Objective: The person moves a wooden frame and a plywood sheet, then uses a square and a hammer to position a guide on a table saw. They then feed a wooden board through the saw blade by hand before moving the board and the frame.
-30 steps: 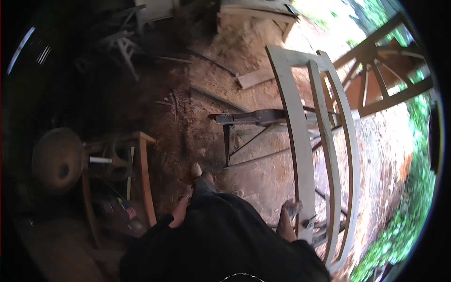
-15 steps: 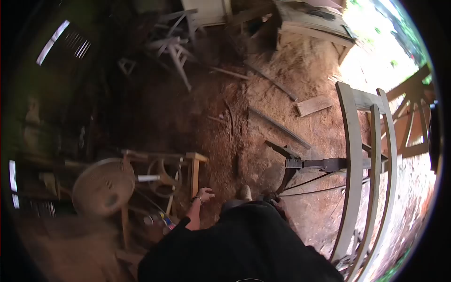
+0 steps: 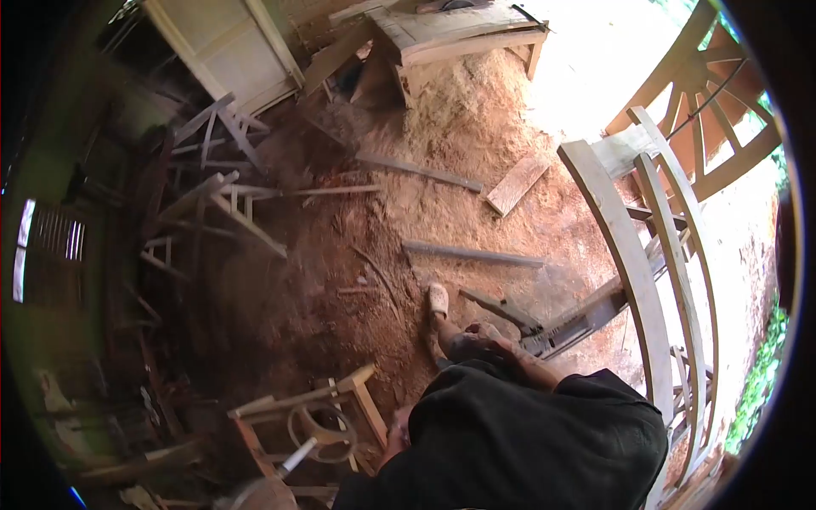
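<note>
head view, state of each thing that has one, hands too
right hand: down by the knee, holds nothing visible
left hand: mostly hidden, grip cannot be told
curved frame: upright, untouched
plank: flat on sawdust
wheel stand: standing

Sawdust covers the dirt floor point(image 3: 357, 280) ahead of my fingers, with a short plank point(image 3: 517, 184) and a long grey batten point(image 3: 472, 253) lying on it. Far ahead stands a wooden workbench point(image 3: 450, 30); stacked chair frames point(image 3: 217, 195) lean off to my left.
</note>
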A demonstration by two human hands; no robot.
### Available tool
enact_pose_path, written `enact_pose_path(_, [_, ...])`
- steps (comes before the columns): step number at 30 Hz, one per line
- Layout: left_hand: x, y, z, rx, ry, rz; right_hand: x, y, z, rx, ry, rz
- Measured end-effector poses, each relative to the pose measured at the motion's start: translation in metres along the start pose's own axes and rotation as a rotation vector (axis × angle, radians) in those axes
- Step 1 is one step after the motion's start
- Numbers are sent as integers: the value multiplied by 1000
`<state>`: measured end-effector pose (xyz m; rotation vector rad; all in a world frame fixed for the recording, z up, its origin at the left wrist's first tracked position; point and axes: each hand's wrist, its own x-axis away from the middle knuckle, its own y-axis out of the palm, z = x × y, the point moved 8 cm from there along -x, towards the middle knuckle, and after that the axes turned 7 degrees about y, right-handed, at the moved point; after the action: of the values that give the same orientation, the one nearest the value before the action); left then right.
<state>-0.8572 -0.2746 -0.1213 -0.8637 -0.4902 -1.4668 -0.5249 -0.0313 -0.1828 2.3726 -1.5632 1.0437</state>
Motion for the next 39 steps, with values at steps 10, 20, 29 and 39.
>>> enact_pose_path(10, [-182,-111,163,606,0,-189,-121,-255,-109,-244,363,277])
enact_pose_path(20, [-458,-143,511,292,61,21,-240,-368,-177,-409,596,456])
enact_pose_path(29, [-566,-135,740,-130,-261,-106,-304,-413,-226,-703,877,474])
enact_pose_path(39, [-761,-159,967,35,-25,135,-633,-807,-354,-826,420,686])
